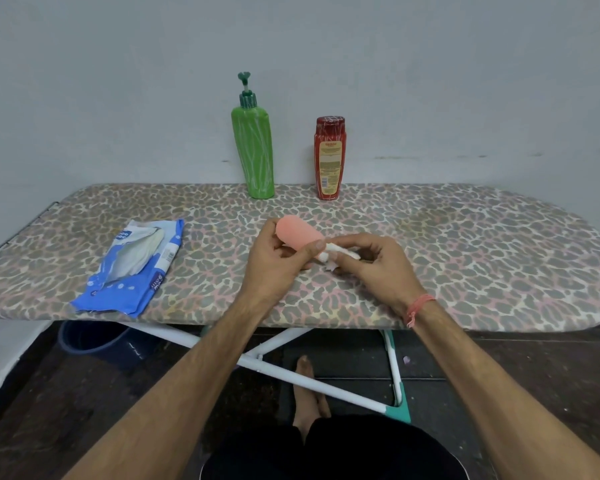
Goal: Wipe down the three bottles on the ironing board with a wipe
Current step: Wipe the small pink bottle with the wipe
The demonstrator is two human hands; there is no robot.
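Left hand (274, 261): grips the pink bottle (297, 234), fingers curled round its near end, thumb on the upper side; held above the middle of the ironing board.
Right hand (378, 265): pinches the white wipe (338, 252) between thumb and fingers, pressing it against the near end of the pink bottle.
Pink bottle: tilted, its rounded end pointing far and left, lifted off the board between the two hands.
Wipe: bunched, touching the bottle where the two hands meet; a small corner hangs below.
Green pump bottle (253, 147): upright at the far edge of the board, near the middle, close to the wall (118, 81).
Red bottle (329, 159): upright at the far edge, just right of the green one, the two apart; label facing the camera.
Wipes pack (132, 268): blue and white, lying flat on the left part of the board, its flap open.
Ironing board (465, 254): leopard-print cover, running left to right; white crossed legs (291, 374) beneath it.
Wristband (418, 306): pink thread on the right wrist.
Floor (499, 375): dark; a bare foot (305, 386) shows under the board, and a dark blue bucket (90, 336) under the left side.
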